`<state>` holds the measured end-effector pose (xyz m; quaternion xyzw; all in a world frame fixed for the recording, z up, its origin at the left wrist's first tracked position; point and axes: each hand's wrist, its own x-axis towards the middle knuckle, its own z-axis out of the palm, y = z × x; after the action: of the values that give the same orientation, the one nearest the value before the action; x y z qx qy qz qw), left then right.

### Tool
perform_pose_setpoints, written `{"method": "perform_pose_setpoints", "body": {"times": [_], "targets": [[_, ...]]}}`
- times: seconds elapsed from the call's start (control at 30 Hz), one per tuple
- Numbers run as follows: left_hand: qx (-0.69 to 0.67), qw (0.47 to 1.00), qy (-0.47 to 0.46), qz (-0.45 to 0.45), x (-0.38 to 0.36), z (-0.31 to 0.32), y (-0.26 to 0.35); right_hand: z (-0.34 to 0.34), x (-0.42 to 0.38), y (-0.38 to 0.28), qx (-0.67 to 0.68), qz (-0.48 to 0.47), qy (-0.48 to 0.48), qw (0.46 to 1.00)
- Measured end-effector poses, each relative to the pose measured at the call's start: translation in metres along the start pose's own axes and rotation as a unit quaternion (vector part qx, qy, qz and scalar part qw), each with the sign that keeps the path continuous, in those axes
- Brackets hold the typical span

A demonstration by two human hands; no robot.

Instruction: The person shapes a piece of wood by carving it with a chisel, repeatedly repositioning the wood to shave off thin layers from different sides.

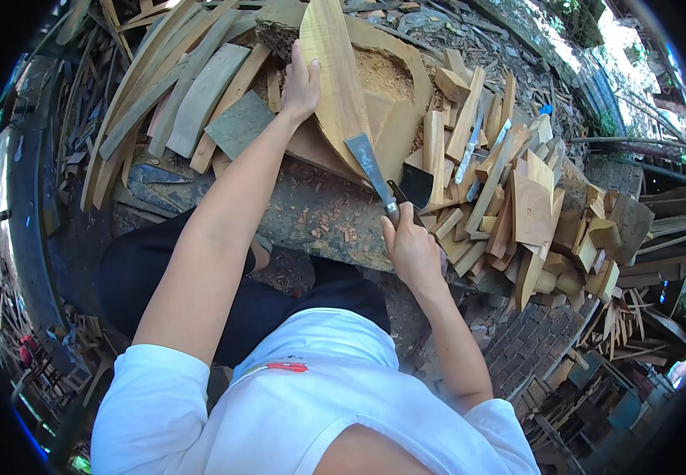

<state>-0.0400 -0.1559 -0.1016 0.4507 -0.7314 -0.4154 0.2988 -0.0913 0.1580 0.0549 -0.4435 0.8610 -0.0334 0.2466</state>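
A long, leaf-shaped plank (pixel 337 83) of yellowish wood stands tilted on the work surface, its narrow end towards me. Against the plank's left edge is my left hand (pixel 302 87), gripping it with the thumb on the front face. My right hand (pixel 414 252) is closed round the handle of a broad-bladed machete (pixel 369 165). Its blade points up and left, over the lower right edge of the plank. Just right of the blade lies a dark, wide metal blade (pixel 416 187), partly overlapped by the machete handle and my hand.
Small wood shavings (pixel 335 222) litter the worn bench (pixel 280 207). Curved wooden slats (pixel 208 99) are stacked on the left. Many offcuts (pixel 533 210) pile up on the right, with blue-and-white strips (pixel 466 158) among them. Behind the plank is a hollowed block (pixel 410 67) holding sawdust.
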Motion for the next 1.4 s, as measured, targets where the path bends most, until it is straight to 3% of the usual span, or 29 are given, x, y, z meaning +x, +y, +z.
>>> {"method": "perform_pose_setpoints", "body": {"times": [0.07, 0.23, 0.43, 0.67, 0.8, 0.97, 1.13, 1.33, 1.4], "targets": [[0.022, 0.999, -0.018, -0.034, -0.002, -0.005, 0.004, 0.004, 0.000, -0.007, 0.008, 0.007, 0.008, 1.000], [0.029, 0.999, 0.000, -0.015, 0.000, 0.000, -0.005, 0.000, -0.032, -0.008, 0.024, 0.044, -0.033, 0.998], [0.022, 1.000, 0.005, -0.002, 0.001, 0.000, -0.007, 0.014, -0.014, -0.022, 0.031, 0.055, 0.017, 0.998], [0.004, 1.000, 0.005, -0.014, -0.004, -0.003, 0.011, 0.009, -0.015, -0.030, 0.027, 0.084, 0.001, 0.996], [0.006, 0.997, 0.033, 0.065, 0.003, 0.001, -0.001, 0.010, -0.022, -0.033, 0.045, 0.089, 0.007, 0.995], [0.014, 1.000, 0.022, 0.002, -0.004, 0.000, 0.006, 0.009, -0.034, -0.035, 0.043, 0.110, -0.006, 0.993], [0.020, 0.999, 0.030, 0.027, -0.003, -0.001, 0.003, 0.014, -0.017, -0.049, 0.048, 0.115, 0.023, 0.992], [0.025, 0.999, 0.025, 0.004, -0.006, -0.003, 0.013, 0.008, -0.033, -0.049, 0.065, 0.153, -0.029, 0.986], [0.028, 0.999, 0.023, 0.004, -0.009, -0.002, 0.013, 0.011, -0.011, -0.054, 0.064, 0.125, 0.023, 0.990]]}}
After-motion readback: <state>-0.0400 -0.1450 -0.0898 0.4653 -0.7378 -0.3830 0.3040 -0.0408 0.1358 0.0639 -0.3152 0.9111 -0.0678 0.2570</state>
